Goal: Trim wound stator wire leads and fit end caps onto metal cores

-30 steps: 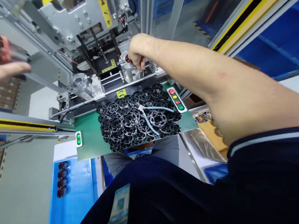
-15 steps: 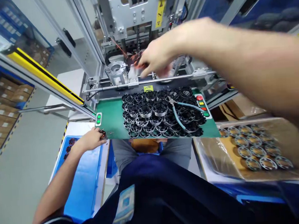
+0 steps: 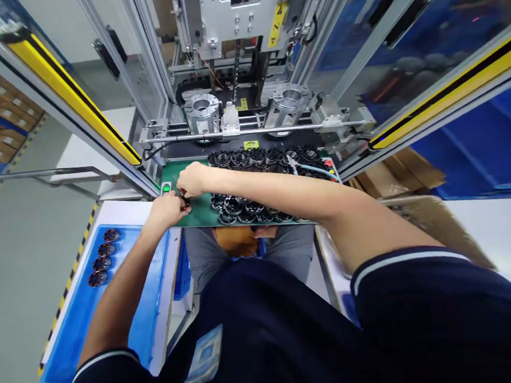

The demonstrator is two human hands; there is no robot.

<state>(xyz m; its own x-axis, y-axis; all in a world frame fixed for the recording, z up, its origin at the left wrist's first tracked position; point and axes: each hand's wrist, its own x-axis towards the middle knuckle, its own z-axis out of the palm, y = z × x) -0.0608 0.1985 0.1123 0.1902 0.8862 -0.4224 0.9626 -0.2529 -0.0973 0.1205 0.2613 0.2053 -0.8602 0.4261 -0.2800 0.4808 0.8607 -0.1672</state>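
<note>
Over the left end of the green table [image 3: 202, 214], the left hand [image 3: 166, 210] curls round a dark ring [image 3: 186, 205]. The right arm [image 3: 264, 185] stretches across, the right hand [image 3: 194, 179] bent down by the ring; its grip I cannot tell.

- Held part [image 3: 186, 205]: dark, reddish
- Worktop [image 3: 202, 214]: green
- Stacked rings [image 3: 233, 205]: black and silver
- Pliers handles [image 3: 319, 170]: pale blue
- Tray [image 3: 72, 327]: blue
- Sleeve [image 3: 402, 292]: navy, white band
- Floor tape [image 3: 70, 280]: black-and-yellow stripes
</note>
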